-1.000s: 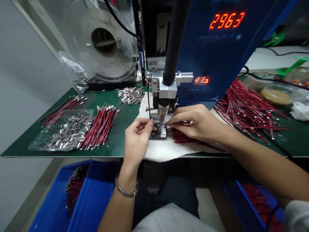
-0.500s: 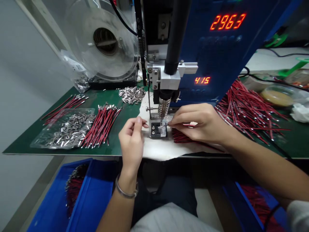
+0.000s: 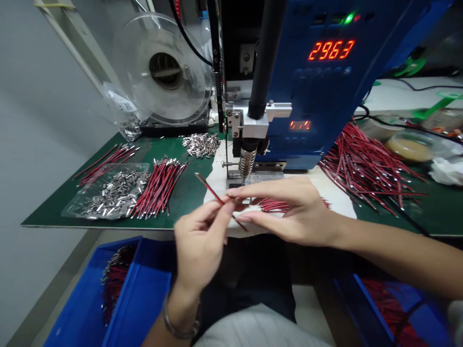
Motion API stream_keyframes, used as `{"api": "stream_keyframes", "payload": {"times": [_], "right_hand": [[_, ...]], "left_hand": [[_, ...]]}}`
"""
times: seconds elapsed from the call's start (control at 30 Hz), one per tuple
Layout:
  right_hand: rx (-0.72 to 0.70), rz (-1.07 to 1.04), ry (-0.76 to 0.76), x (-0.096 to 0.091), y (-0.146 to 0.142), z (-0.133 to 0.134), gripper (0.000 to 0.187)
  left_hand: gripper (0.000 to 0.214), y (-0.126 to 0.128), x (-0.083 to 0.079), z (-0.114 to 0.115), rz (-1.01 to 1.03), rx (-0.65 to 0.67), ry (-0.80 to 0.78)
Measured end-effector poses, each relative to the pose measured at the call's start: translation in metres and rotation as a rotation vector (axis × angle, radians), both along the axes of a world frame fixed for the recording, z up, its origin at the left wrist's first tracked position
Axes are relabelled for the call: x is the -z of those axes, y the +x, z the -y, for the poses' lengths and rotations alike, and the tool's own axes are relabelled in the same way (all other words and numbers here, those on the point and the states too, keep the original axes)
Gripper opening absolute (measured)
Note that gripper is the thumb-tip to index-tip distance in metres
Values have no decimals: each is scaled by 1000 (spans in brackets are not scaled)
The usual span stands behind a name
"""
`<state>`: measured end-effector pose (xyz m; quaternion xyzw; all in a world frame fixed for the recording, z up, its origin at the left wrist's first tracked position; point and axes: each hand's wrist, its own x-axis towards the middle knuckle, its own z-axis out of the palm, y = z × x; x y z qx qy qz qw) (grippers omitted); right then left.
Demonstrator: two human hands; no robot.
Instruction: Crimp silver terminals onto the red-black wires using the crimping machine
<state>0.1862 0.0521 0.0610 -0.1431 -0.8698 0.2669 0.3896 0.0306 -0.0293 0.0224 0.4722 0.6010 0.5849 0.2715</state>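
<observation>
My left hand (image 3: 202, 231) pinches a short red-and-black wire (image 3: 213, 193) between thumb and fingers. The wire slants, with its metal-tipped end (image 3: 199, 177) up to the left and its other end down to the right. My right hand (image 3: 289, 212) is just to the right, its thumb and forefinger apart around the wire's lower part. Its fingertips meet or nearly meet my left hand; whether they touch the wire is hard to tell. Behind the hands stands the soldering machine's spring-wrapped tip (image 3: 247, 164), above a fixture mostly hidden by my fingers.
Red wires (image 3: 159, 188) and a clear bag of metal parts (image 3: 108, 195) lie left. A pile of small metal parts (image 3: 201, 145) sits behind. More wires (image 3: 277, 205) lie on white paper; a larger heap (image 3: 365, 168) is right. Blue bins (image 3: 144, 289) stand below the table.
My hands have come together in front of the fixture. My right hand has drawn back from under the machine tip, and my left hand now holds the wire.
</observation>
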Motion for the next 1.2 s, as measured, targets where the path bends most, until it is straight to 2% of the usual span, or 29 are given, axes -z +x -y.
{"api": "stream_keyframes", "payload": {"times": [0.03, 0.1, 0.2, 0.27, 0.33, 0.43, 0.53, 0.67, 0.77, 0.87, 0.97, 1.07, 1.2], "right_hand": [[16, 55, 14, -5, 5, -5, 19], [-38, 308, -16, -16, 17, -21, 11], [-113, 794, -101, -30, 34, -53, 13], [-41, 931, -98, -32, 41, -73, 18], [12, 977, -137, -29, 44, -86, 21], [72, 926, -87, -20, 41, -91, 24], [54, 890, -27, -12, 37, -85, 25], [-41, 891, -51, -10, 36, -77, 23], [-140, 914, -109, -10, 37, -71, 19], [-134, 954, -75, -10, 37, -64, 16], [-64, 981, 8, -10, 36, -57, 14], [-63, 1003, 65, -10, 34, -52, 16], [-78, 1028, 138, -13, 32, -49, 18]], "left_hand": [[20, -12, -4, -2, -67, -72, -12], [24, -40, -14, -8, -271, -235, -42], [29, -80, -30, -21, -742, -383, -159], [35, -101, -40, -31, -994, -464, -286], [42, -116, -47, -41, -1102, -516, -422], [47, -129, -50, -52, -1126, -511, -616], [49, -134, -46, -58, -1142, -487, -716], [57, -132, -42, -55, -1130, -491, -699], [54, -136, -47, -46, -1132, -552, -636], [51, -157, -52, -37, -1161, -592, -795], [50, -189, -50, -31, -1176, -499, -945], [50, -212, -41, -31, -1128, -407, -882], [42, -219, -32, -34, -1092, -371, -824]]}}
